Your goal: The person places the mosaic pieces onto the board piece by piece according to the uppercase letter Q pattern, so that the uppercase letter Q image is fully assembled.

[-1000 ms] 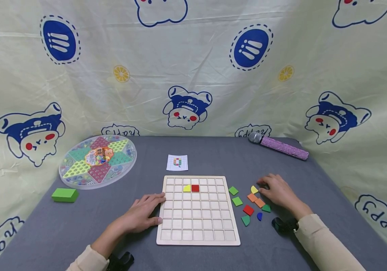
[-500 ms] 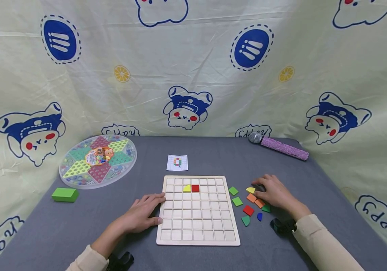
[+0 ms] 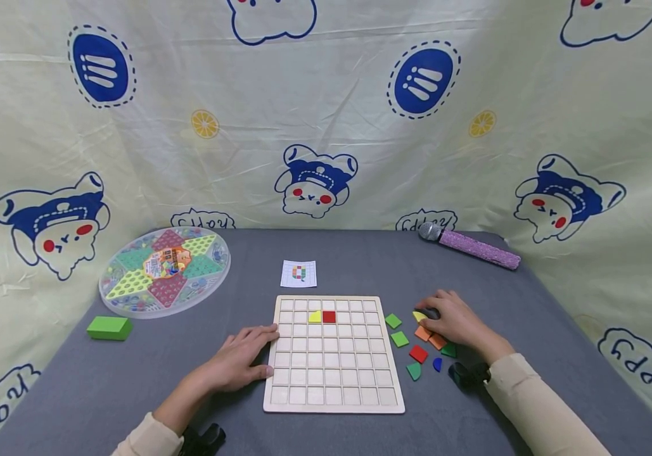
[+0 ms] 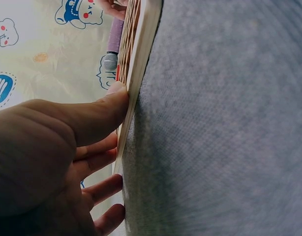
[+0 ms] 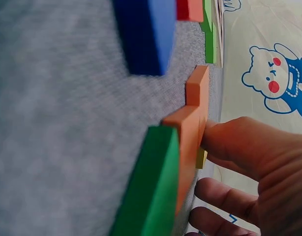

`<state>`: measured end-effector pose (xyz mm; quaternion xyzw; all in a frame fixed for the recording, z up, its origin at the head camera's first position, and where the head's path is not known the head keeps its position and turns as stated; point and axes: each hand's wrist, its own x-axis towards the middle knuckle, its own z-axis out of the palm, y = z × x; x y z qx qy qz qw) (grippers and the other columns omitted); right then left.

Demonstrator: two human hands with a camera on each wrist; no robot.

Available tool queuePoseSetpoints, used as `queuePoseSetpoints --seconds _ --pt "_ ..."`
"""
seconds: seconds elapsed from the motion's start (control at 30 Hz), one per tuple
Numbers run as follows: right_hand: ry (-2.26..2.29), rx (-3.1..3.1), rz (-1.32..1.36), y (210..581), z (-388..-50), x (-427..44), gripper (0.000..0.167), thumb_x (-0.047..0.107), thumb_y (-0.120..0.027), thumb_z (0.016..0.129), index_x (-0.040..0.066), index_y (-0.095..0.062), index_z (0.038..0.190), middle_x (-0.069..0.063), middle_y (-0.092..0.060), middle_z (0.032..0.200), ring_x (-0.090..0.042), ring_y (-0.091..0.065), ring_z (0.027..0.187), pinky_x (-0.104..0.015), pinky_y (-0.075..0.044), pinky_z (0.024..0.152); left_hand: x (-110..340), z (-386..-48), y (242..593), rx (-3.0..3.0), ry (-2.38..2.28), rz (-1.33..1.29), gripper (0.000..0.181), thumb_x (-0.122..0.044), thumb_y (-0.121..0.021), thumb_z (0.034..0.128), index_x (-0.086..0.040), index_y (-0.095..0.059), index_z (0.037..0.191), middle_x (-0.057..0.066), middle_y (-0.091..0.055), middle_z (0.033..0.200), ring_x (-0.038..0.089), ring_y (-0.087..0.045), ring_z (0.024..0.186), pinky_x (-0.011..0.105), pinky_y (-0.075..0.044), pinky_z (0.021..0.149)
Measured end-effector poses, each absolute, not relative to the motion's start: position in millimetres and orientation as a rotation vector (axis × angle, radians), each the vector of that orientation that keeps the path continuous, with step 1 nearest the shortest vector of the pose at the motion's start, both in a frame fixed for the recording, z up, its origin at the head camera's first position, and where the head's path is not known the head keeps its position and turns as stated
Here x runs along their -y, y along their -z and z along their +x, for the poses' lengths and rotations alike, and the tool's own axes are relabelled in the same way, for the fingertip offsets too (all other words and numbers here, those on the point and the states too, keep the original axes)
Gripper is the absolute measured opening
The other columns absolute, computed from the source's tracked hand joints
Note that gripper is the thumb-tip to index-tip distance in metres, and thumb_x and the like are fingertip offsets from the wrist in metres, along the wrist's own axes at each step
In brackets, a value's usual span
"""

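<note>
My left hand (image 3: 239, 358) rests against the left edge of a wooden grid board (image 3: 331, 405), fingers extended; in the left wrist view the thumb (image 4: 109, 105) touches its rim. A yellow piece (image 3: 315, 317) and a red square (image 3: 329, 317) sit side by side in an upper row. Right of the board, my right hand (image 3: 458, 320) pinches a yellow rounded piece (image 3: 417, 315) between thumb and fingers, just above two orange pieces (image 3: 423, 333). The right wrist view shows only a sliver of that yellow piece (image 5: 201, 160) past the thumb.
Around the right hand lie green squares (image 3: 399, 339), a red piece (image 3: 419, 353), a blue piece (image 3: 437, 364) and dark green pieces (image 3: 414, 371). Farther back are a pattern card (image 3: 298, 274), a glittery microphone (image 3: 476, 249), a round game board (image 3: 132, 259) and a green block (image 3: 109, 329).
My right hand has moved left, and the yellow rounded piece has shifted left and turned with it. The left hand and the board have stayed still.
</note>
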<state>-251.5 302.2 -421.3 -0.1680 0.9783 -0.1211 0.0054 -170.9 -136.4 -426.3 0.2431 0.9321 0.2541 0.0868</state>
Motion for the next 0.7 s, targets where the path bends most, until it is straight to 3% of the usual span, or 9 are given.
queuePoseSetpoints --seconds 0.23,0.7 --pt "0.402 -3.068 -0.554 422.8 -255.2 -299.7 0.026 0.024 -0.067 0.084 0.016 -0.071 0.108 -0.008 -0.059 0.102 -0.021 -0.046 0.087 -0.033 -0.036 0.070 137.3 -170.3 426.1 -2.781 -0.758 0.725 0.059 -0.025 -0.066 0.0871 -0.008 -0.043 0.139 0.008 -0.037 0.150 0.033 -0.035 0.134 0.059 -0.027 0.097" --pt "0.400 -3.085 -0.568 422.1 -254.9 -298.2 0.020 0.023 -0.067 0.084 0.014 -0.071 0.101 -0.006 -0.061 0.100 -0.022 -0.050 0.090 -0.041 -0.042 0.075 138.0 -171.2 426.9 -2.784 -0.755 0.744 0.059 -0.026 -0.066 0.0875 -0.009 -0.043 0.139 0.008 -0.037 0.150 0.032 -0.035 0.134 0.060 -0.027 0.097"
